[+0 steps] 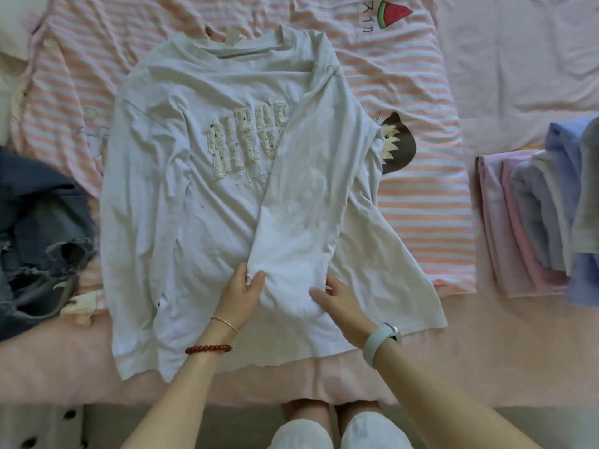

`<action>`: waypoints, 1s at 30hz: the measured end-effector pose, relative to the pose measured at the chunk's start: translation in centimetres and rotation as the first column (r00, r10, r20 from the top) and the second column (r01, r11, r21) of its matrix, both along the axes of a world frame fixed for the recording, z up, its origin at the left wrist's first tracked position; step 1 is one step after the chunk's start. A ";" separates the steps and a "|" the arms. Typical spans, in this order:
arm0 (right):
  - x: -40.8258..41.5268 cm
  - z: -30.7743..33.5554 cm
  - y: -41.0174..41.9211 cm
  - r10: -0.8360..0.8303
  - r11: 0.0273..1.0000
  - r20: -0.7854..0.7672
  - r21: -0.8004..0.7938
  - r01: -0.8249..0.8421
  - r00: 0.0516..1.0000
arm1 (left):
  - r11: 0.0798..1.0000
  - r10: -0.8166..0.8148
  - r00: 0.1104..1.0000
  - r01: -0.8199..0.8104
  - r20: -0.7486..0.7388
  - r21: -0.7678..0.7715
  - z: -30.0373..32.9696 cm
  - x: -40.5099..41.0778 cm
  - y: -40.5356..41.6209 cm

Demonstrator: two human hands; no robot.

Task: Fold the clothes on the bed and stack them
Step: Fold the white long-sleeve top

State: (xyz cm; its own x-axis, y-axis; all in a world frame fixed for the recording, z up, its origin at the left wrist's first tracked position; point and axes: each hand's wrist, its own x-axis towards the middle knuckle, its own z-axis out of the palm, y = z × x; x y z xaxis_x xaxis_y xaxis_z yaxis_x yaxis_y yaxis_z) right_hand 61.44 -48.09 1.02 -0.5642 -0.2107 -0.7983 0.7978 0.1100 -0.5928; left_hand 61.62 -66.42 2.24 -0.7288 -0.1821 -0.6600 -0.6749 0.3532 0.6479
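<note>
Below me, pink bed (453,367), striped sheet (421,196); my left hand (241,291) and right hand (337,298) pinch the sweatshirt (207,222) sleeve cuff (291,293).

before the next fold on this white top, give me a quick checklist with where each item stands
1. Right sleeve folded across the chest: ok, it lies diagonally over the lettering.
2. Cuff under control: ok, left hand and right hand both hold it.
3. Left sleeve folded in: not ok, it lies straight down along the side.
4. White top lying flat: not ok, wrinkles across the body.
5. Room on the folded stack: ok, it sits apart on the right.
6. Denim pile clear of the top: cannot tell, their edges meet.
</note>
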 end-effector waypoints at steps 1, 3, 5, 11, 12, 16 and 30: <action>0.0 0.2 -0.3 -0.031 0.999 0.004 -0.031 0.031 1.000 | 0.998 0.012 0.999 -0.014 -0.043 -0.058 0.3 0.1 0.2; 0.2 0.9 -0.9 -0.008 0.998 0.007 -0.065 0.009 1.000 | 0.986 -0.005 0.997 -0.008 -0.080 -0.169 0.3 0.4 -0.2; 0.7 0.6 -1.4 0.153 0.988 -0.028 0.023 -0.152 0.988 | 0.950 -0.082 0.997 0.079 0.002 -0.303 -0.3 0.7 -1.3; -0.1 -0.3 0.3 0.361 0.870 0.072 0.334 -0.363 0.930 | 0.814 -0.145 0.951 0.271 0.273 -0.514 -0.9 -0.5 -3.0; -0.9 -0.1 0.8 0.339 0.867 0.032 0.377 -0.326 0.940 | 0.802 -0.146 0.966 0.243 0.215 -0.546 -0.6 -1.5 -2.6; -6.6 1.4 2.9 0.181 0.881 -0.211 0.470 -0.063 0.961 | 0.841 -0.182 0.983 0.156 0.002 -0.519 0.3 -7.2 0.1; -26.5 0.0 7.8 0.151 0.799 -0.419 0.586 0.140 0.895 | 0.914 -0.270 0.924 0.157 -0.272 -0.374 -1.6 -34.5 7.6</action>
State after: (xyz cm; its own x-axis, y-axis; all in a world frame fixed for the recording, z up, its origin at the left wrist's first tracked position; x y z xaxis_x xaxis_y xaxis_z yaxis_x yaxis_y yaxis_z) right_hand 34.91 -40.29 1.04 -0.8724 0.2117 -0.4407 0.4786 0.5537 -0.6814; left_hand 27.07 -58.80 0.67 -0.9324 -0.1691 -0.3193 -0.3415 0.7011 0.6260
